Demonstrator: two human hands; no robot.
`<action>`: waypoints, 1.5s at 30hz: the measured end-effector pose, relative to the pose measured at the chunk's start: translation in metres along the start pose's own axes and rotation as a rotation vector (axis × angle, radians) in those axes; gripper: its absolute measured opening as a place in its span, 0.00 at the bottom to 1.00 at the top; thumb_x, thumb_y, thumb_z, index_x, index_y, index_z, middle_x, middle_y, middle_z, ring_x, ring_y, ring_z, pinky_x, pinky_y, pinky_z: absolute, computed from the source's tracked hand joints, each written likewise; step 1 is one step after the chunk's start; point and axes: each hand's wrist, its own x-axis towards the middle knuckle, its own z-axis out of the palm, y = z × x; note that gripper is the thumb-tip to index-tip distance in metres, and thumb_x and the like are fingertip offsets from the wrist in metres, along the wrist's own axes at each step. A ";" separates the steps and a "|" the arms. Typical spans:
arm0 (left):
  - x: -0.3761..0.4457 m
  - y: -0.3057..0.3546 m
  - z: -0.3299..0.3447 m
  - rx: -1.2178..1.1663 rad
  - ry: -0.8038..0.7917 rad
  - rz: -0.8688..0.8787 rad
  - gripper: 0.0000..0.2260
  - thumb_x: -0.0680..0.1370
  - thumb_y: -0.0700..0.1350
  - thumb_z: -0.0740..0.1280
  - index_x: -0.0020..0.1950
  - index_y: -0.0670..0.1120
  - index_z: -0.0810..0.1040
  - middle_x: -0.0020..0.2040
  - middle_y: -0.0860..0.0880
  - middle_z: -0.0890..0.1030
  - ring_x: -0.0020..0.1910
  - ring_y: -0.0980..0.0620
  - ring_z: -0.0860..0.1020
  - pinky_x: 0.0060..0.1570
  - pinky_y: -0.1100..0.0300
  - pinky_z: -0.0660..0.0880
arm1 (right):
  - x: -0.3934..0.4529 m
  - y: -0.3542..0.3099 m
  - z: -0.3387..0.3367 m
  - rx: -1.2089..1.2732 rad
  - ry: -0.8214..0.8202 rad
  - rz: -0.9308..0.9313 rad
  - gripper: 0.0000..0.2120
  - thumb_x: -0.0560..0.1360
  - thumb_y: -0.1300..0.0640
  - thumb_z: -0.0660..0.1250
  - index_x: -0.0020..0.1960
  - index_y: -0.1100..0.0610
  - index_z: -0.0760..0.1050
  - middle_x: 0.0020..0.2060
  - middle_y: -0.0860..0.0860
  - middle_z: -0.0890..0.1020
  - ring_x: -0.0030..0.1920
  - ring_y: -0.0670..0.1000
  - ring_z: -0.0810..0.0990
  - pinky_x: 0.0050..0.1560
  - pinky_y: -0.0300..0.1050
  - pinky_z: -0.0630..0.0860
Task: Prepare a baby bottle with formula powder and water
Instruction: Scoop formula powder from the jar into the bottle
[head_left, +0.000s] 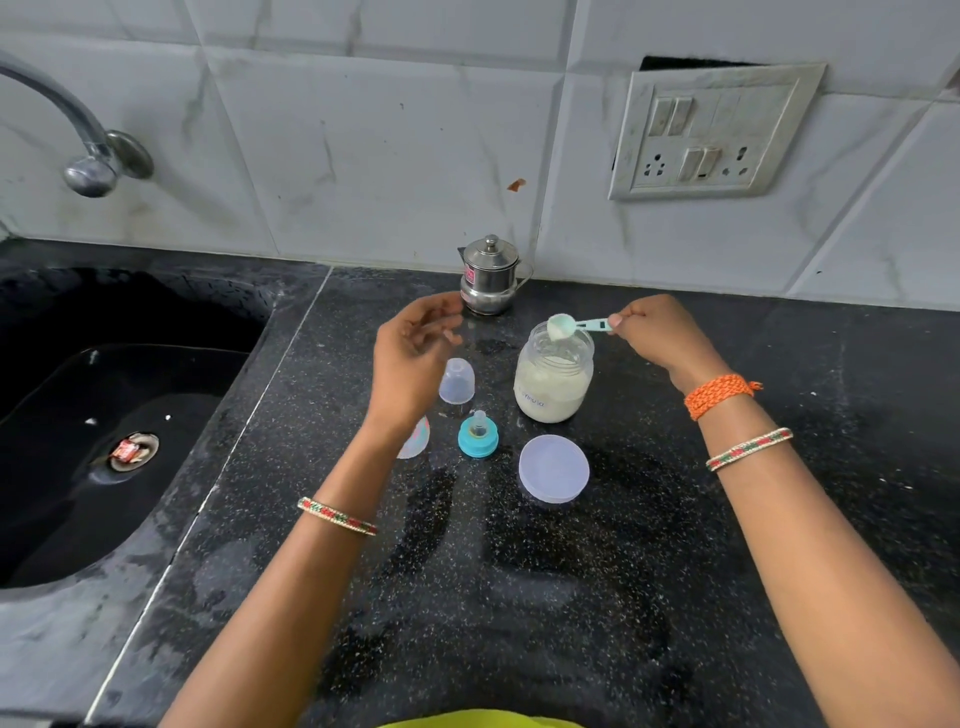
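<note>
Currently right hand (660, 335) pinches a pale teal plastic scoop (574, 326) of white powder over the open clear formula jar (554, 382) near the black speckled counter's (571, 597) back edge; left hand (410, 358) hovers, fingers loose, holding nothing.

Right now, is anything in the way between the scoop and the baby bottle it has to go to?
Yes. The scoop, pinched by the right hand, hovers over the open formula jar. The baby bottle sits to the left, mostly hidden under the left hand and wrist, with the clear cap standing between.
</note>
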 end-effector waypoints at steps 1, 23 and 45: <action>-0.001 0.002 -0.008 -0.006 0.027 0.016 0.19 0.74 0.26 0.60 0.57 0.45 0.78 0.52 0.51 0.81 0.51 0.57 0.80 0.52 0.61 0.78 | -0.002 -0.004 -0.001 0.028 -0.006 -0.021 0.13 0.77 0.54 0.62 0.47 0.63 0.81 0.36 0.50 0.76 0.47 0.55 0.75 0.59 0.58 0.70; -0.051 -0.062 -0.081 0.139 -0.173 -0.304 0.28 0.71 0.39 0.73 0.66 0.54 0.66 0.64 0.58 0.72 0.64 0.62 0.69 0.63 0.62 0.64 | -0.057 -0.085 0.108 -0.253 0.025 -0.607 0.07 0.78 0.59 0.60 0.49 0.57 0.77 0.49 0.54 0.79 0.50 0.57 0.77 0.46 0.47 0.64; -0.049 -0.079 -0.072 0.167 -0.066 -0.176 0.23 0.66 0.42 0.78 0.59 0.50 0.77 0.54 0.49 0.83 0.55 0.53 0.80 0.60 0.53 0.76 | -0.086 -0.055 0.122 -0.264 0.141 -1.003 0.12 0.71 0.69 0.59 0.48 0.64 0.79 0.40 0.57 0.75 0.39 0.56 0.75 0.25 0.50 0.75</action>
